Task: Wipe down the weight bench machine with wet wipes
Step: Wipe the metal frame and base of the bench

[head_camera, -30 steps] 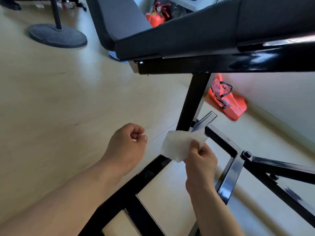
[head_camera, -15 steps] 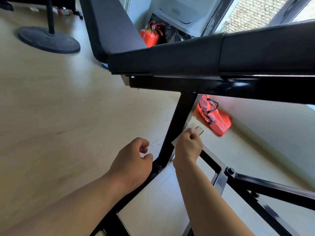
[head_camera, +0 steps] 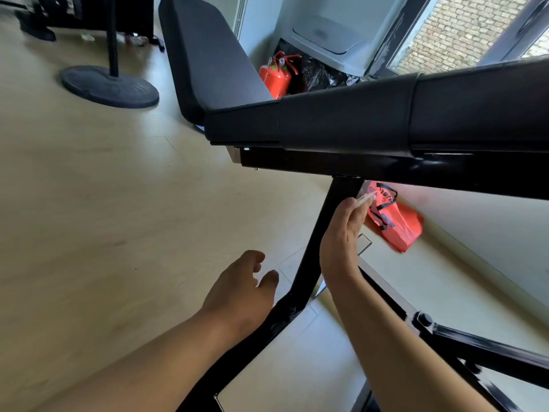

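Orange bag (head_camera: 398, 224) on floor (head_camera: 89, 203) by wall, behind bench leg (head_camera: 323, 233); contents not visible. White bin (head_camera: 329, 40) w/ black liner in corner beside red extinguisher (head_camera: 274, 77); nothing readable inside.

R hand (head_camera: 341, 233) raised along right side of leg, near top, just below frame bar (head_camera: 386, 168). Fingers wrapped round far side of leg, pressing wipe (head_camera: 365, 200) to it; only a small pale corner of wipe seen at fingertips, blurred. Clasped on wipe, thumb side toward camera.

L hand (head_camera: 237, 289) lower, left of leg, above base rail (head_camera: 267, 331), apart from both. Loosely curled, half open, holding nothing.

Bench pad (head_camera: 386, 114) black, across upper frame; backrest (head_camera: 208, 55) angled up at left. Round stand base (head_camera: 110, 86) on floor far left.
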A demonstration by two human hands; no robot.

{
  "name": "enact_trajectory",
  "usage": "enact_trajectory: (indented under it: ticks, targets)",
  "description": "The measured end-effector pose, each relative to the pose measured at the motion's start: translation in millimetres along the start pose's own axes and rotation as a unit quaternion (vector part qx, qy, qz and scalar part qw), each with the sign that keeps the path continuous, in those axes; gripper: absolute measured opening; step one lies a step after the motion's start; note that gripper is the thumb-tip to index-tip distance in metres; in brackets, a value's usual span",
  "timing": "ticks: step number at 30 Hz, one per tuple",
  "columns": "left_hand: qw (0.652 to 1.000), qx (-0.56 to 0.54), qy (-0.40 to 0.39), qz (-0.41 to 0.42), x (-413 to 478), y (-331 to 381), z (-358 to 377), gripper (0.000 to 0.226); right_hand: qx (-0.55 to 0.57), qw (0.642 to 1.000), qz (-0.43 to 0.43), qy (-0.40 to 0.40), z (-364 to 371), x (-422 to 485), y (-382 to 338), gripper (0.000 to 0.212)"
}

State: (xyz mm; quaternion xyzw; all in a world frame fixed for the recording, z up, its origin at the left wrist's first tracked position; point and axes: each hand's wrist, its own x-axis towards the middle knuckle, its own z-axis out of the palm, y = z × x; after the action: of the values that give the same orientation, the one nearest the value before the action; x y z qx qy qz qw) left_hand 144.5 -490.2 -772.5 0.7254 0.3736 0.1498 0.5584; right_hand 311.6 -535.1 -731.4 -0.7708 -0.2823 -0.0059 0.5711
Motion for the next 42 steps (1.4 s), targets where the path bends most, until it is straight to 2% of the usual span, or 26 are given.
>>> enact_trajectory:
  ticks: [5, 8, 11, 15, 23, 27, 31, 32, 34, 36, 37, 42]
  targets:
    - [1.0, 0.009, -0.012, -0.017, -4, -9, 2, 0.047, -0.027, 0.999, 0.008, -0.018, 6, -31, 24, 0.086]
    - [1.0, 0.02, -0.009, 0.004, -4, -7, 0, 0.046, 0.083, 0.996, -0.012, 0.032, -4, -15, 1, 0.077]
    - [0.999, 0.027, 0.0, 0.021, -2, -2, -1, 0.044, 0.163, 0.982, 0.013, 0.097, -7, 0, -14, 0.063]
    - [1.0, 0.012, -0.002, 0.028, -5, 3, -2, 0.043, 0.148, 0.979, -0.003, 0.139, 9, -1, -8, 0.048]
    - [1.0, 0.005, 0.007, 0.003, -1, -6, -3, 0.043, 0.011, 0.989, -0.04, 0.14, 18, 20, 11, 0.061]
    - [1.0, 0.0, 0.0, -0.015, -5, -17, 5, 0.045, 0.009, 0.992, 0.018, 0.128, 22, 10, 38, 0.059]
    - [0.999, 0.009, -0.019, -0.041, -10, -28, 13, 0.047, 0.004, 0.995, 0.072, 0.066, 20, -23, 68, 0.061]
    - [0.999, 0.016, -0.027, -0.041, -12, -28, 14, 0.048, -0.005, 0.997, 0.067, 0.044, 14, -23, 64, 0.062]
    - [0.999, 0.027, -0.033, -0.028, -11, -24, 15, 0.048, -0.04, 0.999, -0.001, 0.01, 2, -12, 42, 0.064]
    - [0.999, 0.032, -0.027, -0.009, -6, -19, 16, 0.046, -0.085, 0.993, -0.082, 0.019, -3, 3, 14, 0.069]
    - [0.999, 0.032, -0.021, -0.001, -4, -17, 17, 0.046, -0.095, 0.99, -0.096, 0.037, -2, 7, 5, 0.07]
    - [0.997, 0.06, -0.038, 0.0, -6, -31, 20, 0.05, -0.06, 0.993, -0.044, 0.096, 21, -10, 42, 0.064]
